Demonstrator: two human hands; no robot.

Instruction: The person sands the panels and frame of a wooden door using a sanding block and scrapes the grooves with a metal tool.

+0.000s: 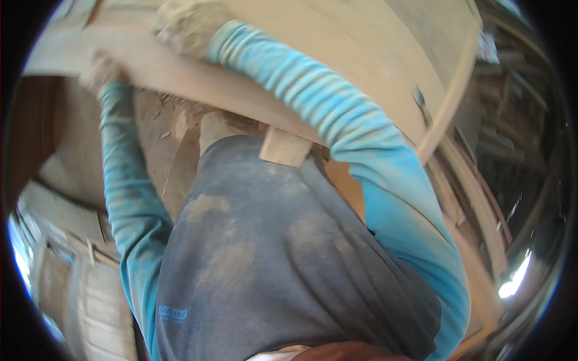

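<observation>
Past the right edge of the tabletop (361,42), we saw long wooden lengths (478,207) lying in a jumble, with a pale strip (454,99) along that edge and a slim dark-tipped tool (420,102) just inside it. A light block (286,147) jutted out below the near edge, close to our dusty dark garment (259,228), and scraps (159,111) littered the floor beneath. Our right sleeve (337,114) crossed the tabletop's near edge and blocked part of it from view.

The smooth, pale board (180,75) lay along that near edge, toward the left—flat, long and faintly pinkish. Both blue sleeves were bunched into ribbed folds and smudged with powder.

Our left hand (102,72) was at the board's near side; our right hand (189,27), farther in, looked rough and caked, whether gloved or merely dusty we couldn't say. Both hands were blurred—we could not tell whether they were spread or gripping anything. The board's left end faded into the dark rim.
</observation>
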